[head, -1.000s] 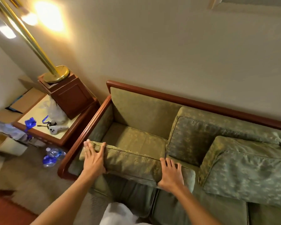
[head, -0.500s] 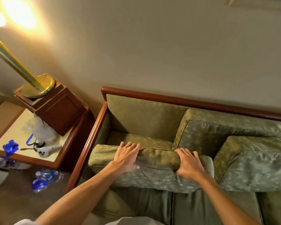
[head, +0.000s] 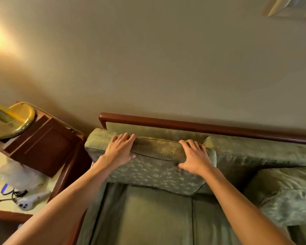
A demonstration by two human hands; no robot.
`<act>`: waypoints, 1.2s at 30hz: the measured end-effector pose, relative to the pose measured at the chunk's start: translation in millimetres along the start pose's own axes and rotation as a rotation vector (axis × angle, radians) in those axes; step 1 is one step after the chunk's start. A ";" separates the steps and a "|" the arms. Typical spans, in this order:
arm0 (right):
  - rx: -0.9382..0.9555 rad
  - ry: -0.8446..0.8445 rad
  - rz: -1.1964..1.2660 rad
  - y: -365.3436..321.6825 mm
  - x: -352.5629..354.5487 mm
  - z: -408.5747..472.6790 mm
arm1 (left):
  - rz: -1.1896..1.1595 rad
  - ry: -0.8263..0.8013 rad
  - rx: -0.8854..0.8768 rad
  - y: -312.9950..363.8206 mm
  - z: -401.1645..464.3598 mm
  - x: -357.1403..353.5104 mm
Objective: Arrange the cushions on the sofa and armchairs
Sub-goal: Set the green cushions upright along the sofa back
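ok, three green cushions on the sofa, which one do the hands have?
The leftmost cushion, against the sofa's left end. The left hand and right hand both grip its top edge; the middle cushion and right cushion are untouched.

three cushions [head: 154, 167], two hands [head: 119, 151]

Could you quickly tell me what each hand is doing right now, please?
Left hand: grips the top edge of the green patterned fabric back cushion, fingers curled over it.
Right hand: grips the same cushion's top edge.
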State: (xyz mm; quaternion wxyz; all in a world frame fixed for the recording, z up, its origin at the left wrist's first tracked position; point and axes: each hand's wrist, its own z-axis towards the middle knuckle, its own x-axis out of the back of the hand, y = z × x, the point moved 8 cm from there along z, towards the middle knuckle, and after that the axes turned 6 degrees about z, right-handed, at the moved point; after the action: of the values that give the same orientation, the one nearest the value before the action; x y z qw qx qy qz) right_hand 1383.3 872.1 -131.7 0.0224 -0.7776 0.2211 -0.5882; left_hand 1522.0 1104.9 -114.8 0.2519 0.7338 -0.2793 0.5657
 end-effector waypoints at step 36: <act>0.015 -0.108 -0.174 46.5 -38.4 103.8 | 0.152 -0.211 0.323 -47.7 87.5 -65.4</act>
State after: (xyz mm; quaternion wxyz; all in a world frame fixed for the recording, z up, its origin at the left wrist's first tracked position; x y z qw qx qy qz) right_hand 1456.5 821.1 -212.1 -0.0112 -0.8243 0.1466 -0.5467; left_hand 1602.2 1087.3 -201.3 0.0567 0.7966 -0.2644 0.5406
